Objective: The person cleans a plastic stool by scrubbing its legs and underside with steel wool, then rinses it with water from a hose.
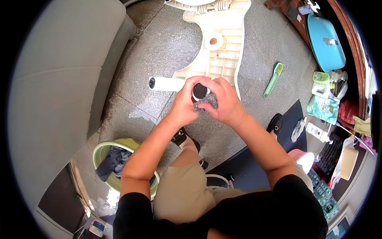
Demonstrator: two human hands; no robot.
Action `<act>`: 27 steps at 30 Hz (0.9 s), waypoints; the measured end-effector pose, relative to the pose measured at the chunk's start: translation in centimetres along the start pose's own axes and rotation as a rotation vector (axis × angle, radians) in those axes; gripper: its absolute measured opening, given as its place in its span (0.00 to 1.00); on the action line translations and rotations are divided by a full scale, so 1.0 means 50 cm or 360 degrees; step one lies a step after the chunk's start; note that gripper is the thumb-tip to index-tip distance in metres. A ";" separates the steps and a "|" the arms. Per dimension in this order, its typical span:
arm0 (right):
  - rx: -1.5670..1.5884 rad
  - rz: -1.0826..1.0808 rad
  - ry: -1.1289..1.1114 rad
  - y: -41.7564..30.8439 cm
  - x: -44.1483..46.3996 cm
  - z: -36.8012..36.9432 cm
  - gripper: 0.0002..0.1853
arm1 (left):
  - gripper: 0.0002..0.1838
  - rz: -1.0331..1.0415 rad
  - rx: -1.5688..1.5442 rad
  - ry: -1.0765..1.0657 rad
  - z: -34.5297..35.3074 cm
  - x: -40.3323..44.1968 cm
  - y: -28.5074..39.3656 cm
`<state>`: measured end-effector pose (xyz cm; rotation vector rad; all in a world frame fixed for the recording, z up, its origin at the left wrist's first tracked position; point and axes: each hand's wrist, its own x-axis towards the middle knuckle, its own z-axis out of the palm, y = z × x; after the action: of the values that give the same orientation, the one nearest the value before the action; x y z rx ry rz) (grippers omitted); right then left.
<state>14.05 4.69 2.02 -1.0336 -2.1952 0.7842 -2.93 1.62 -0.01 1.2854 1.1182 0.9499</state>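
Your left hand (183,104) curls around the black-tipped white piece (200,91), which sits between both hands at the white frame's (229,59) near edge, while your right hand (227,102) arches beside it, its grip unclear

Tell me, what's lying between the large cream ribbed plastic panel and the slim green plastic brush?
Nothing; the head view shows only bare grey floor between the cream ribbed panel and the green brush.
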 end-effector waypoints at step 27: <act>-0.0106 0.0267 0.0190 -0.127 0.037 -0.025 0.28 | 0.33 -0.0198 -0.0939 0.0284 0.022 -0.035 -0.007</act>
<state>10.97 3.19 7.79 -1.2773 -2.0653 0.7068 -2.30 -0.38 -0.24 0.6560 0.9380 1.2027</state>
